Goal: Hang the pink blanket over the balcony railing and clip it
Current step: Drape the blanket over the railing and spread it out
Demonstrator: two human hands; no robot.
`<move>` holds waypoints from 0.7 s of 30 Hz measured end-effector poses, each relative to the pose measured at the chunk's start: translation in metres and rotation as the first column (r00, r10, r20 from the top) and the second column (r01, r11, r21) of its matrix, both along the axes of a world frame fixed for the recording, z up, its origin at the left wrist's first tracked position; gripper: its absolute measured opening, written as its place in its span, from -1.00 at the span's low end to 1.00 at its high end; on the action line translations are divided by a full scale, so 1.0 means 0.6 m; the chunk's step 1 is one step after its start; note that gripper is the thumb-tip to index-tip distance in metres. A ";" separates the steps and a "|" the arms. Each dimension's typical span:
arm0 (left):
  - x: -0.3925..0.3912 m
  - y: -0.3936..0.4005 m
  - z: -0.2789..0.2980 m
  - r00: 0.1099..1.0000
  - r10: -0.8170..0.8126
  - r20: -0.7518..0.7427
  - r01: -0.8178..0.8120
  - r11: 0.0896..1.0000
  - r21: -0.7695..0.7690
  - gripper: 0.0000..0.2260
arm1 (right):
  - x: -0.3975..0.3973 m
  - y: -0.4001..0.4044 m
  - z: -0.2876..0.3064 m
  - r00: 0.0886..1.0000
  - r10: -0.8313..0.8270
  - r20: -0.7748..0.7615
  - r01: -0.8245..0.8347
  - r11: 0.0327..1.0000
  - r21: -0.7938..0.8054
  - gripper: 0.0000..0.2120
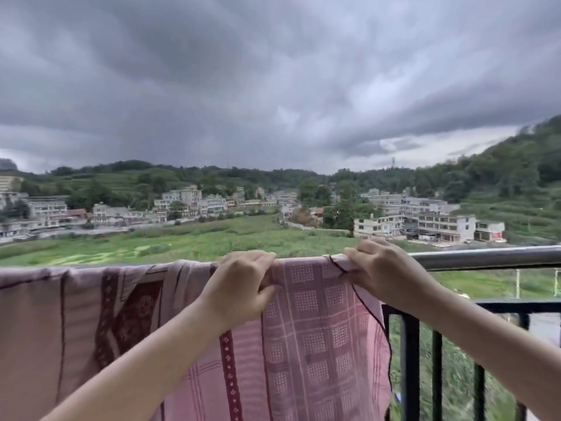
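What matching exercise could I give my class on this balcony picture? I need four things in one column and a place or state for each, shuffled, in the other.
Column one:
1. pink blanket
2. balcony railing
3. left hand
4. right hand

Column two:
A. bare metal at the right
B. pinches the fabric left of the checked panel
C. draped over the top rail
D. grips the blanket's dark-edged corner

Pairs: 1-C, 2-A, 3-B, 4-D

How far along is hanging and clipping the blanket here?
Done: the pink blanket already drapes over the railing. In hand: the left hand and right hand grip its top edge on the rail. Left: clipping; no clip is visible.
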State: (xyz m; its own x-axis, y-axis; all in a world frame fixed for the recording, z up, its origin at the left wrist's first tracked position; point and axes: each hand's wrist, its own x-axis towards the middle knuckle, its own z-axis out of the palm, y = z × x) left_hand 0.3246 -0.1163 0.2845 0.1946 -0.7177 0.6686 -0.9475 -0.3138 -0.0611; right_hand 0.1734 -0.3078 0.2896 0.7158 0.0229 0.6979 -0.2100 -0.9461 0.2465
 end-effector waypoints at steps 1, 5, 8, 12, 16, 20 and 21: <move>0.003 0.004 -0.004 1.000 -0.004 0.016 0.005 0.998 -0.067 -0.64 | 0.003 -0.007 -0.005 0.999 0.033 0.026 -0.032 0.999 -0.035 -0.68; 0.010 0.019 0.003 0.995 -0.002 0.100 0.017 0.988 -0.151 -0.93 | 0.001 -0.019 0.001 0.992 0.115 0.045 -0.111 0.990 -0.083 -0.84; -0.007 0.016 0.009 0.967 0.165 0.194 -0.152 0.985 -0.077 -0.87 | -0.003 -0.005 0.009 0.998 0.020 0.063 -0.009 0.984 -0.177 -0.91; -0.040 -0.003 0.024 0.940 0.309 0.148 -0.309 0.951 -0.024 -0.84 | -0.006 0.023 0.036 0.974 -0.101 0.205 0.139 0.973 -0.183 -0.68; -0.065 -0.060 0.058 0.957 0.289 -0.036 -0.291 0.950 -0.113 -0.82 | -0.008 -0.016 0.086 0.977 -0.095 0.191 0.013 0.919 0.394 -0.57; -0.097 -0.159 0.116 0.960 0.280 -0.008 -0.278 0.950 -0.142 -0.71 | -0.033 -0.120 0.161 0.935 0.050 0.351 -0.347 0.339 0.874 -0.86; -0.106 -0.189 0.132 0.948 0.316 0.022 -0.311 0.941 -0.133 -0.69 | -0.039 -0.152 0.176 0.922 0.052 0.384 -0.383 0.273 0.882 -0.88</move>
